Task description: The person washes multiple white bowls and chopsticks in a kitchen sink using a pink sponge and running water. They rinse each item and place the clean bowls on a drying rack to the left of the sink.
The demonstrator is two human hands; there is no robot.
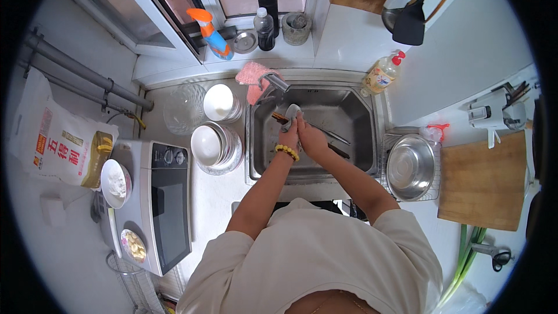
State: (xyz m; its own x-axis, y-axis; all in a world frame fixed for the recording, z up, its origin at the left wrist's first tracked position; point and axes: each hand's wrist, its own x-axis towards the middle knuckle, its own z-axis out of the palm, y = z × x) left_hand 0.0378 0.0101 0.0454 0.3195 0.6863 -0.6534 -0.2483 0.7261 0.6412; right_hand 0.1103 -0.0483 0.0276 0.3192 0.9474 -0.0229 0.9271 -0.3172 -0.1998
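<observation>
Both hands meet over the stainless steel sink (279, 175). My left hand (288, 136), with a yellow bead bracelet (287, 151) at its wrist, grips a bundle of utensils and a greyish cloth or sponge (293, 110). Brown chopsticks (279, 117) stick out of it to the left. My right hand (312, 137) closes round the same bundle, touching the left. Metal utensil handles (333, 134) and a dark stick end (339, 151) extend to the right, over the basin. What lies between the palms is hidden. The faucet (277, 83) is just above, beside a pink cloth (255, 79).
Stacked white bowls (207, 145) and a clear glass bowl (184, 109) stand left of the sink, near a microwave (170, 209). At right are a steel basin (411, 168) on a wire rack and a wooden cutting board (481, 181). A dish soap bottle (380, 76) stands at the back corner.
</observation>
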